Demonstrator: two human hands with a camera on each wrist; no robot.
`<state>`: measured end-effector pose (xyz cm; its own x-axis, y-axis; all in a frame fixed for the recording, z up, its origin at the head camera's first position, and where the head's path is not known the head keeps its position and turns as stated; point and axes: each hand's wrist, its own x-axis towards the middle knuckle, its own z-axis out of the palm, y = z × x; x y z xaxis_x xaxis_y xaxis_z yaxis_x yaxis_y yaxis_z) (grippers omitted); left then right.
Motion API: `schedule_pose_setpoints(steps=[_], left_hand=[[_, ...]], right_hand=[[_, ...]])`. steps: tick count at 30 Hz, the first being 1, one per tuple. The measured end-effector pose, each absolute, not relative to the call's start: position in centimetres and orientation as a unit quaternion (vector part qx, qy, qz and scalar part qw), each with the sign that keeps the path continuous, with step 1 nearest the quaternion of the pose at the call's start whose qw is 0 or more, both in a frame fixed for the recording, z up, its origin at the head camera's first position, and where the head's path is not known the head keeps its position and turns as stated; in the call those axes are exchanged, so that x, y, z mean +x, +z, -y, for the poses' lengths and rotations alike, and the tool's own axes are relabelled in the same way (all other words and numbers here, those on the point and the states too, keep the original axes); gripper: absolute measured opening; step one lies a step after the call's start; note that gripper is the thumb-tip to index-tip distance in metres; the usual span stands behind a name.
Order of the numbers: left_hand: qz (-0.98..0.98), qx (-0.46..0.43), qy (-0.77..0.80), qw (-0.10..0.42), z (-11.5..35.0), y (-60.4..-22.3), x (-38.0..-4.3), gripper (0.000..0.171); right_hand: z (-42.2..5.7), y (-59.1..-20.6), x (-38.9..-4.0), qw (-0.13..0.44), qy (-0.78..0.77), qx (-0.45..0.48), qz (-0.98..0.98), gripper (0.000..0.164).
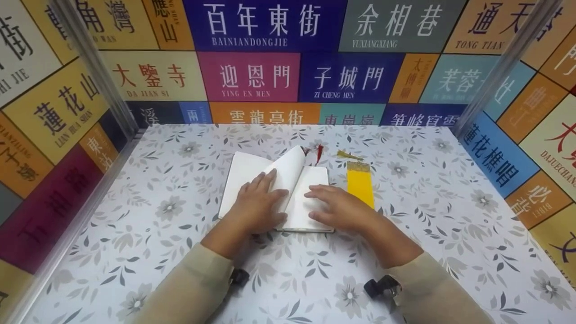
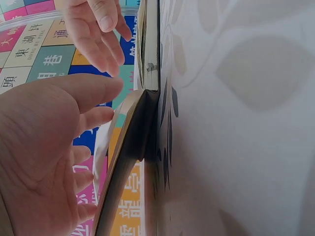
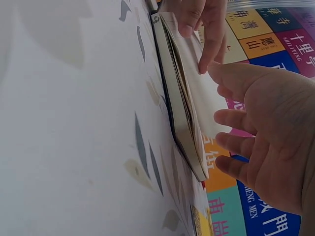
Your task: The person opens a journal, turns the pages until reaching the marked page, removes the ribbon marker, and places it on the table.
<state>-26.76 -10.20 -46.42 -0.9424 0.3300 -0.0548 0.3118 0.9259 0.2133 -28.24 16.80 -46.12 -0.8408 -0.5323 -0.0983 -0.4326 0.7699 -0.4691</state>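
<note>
An open notebook (image 1: 308,220) with blank white pages lies in the middle of the table. One page (image 1: 288,164) stands lifted and curves over near the spine. My left hand (image 1: 258,202) lies over the left pages with its fingers spread, and the left wrist view shows the fingertips (image 2: 87,211) against the paper. Above the right-hand page is my right hand (image 1: 339,208), fingers extended and slightly bent, pinching nothing. In the right wrist view its fingertips (image 3: 224,162) are close to the pages; whether they touch, I cannot tell.
A yellow bookmark (image 1: 360,182) with a gold tassel (image 1: 350,155) lies right of the notebook, partly behind my right hand. A red tassel (image 1: 319,154) lies beyond the notebook's top edge. Lettered panels (image 1: 252,76) wall the table (image 1: 180,252) at the back and sides.
</note>
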Motion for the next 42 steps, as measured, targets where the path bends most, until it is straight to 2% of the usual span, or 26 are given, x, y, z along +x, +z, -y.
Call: schedule_pose_setpoints(steps=[12,25,32,42], left_hand=[[-0.983,0.155,0.094,0.028,10.42,-46.28,-26.65,0.072],[-0.985,0.150,0.085,0.028,10.38,-46.14,-26.64,0.077],[-0.986,0.141,0.076,0.036,10.27,-46.20,-26.75,0.081],[-0.986,0.140,0.090,0.023,10.36,-46.37,-26.76,0.077]], right_hand=[[-16.88,-46.24,-28.06,0.120,-0.205,-0.273,-0.932,0.063],[-16.93,-46.28,-27.88,0.169,-0.154,-0.281,-0.932,0.070],[-17.24,-46.00,-27.92,0.185,-0.172,-0.270,-0.929,0.063],[-17.74,-46.12,-28.09,0.182,-0.174,-0.296,-0.921,0.061]])
